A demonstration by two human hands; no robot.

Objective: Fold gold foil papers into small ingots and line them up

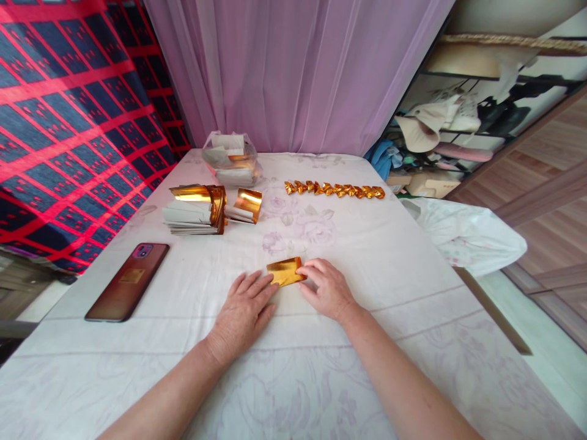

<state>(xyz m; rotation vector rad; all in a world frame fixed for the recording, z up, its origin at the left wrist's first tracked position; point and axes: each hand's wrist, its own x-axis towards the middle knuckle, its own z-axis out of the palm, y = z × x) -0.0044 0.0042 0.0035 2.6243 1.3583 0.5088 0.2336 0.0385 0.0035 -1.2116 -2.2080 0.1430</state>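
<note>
No writing can be read anywhere, not even on the back of the phone (126, 280) lying left on the white floral tablecloth (367, 256). At the middle of the table a small gold foil sheet (286, 271) lies flat; the left hand (245, 308) presses its left edge with fingers stretched out, gripping nothing, while the right hand (326, 288) pins the right edge under loosely curled fingertips. Behind sit a stack of gold-backed papers (197, 211) and a row of folded gold pieces (334, 189).

Both forearms and the table (413, 379) run off frame.
</note>
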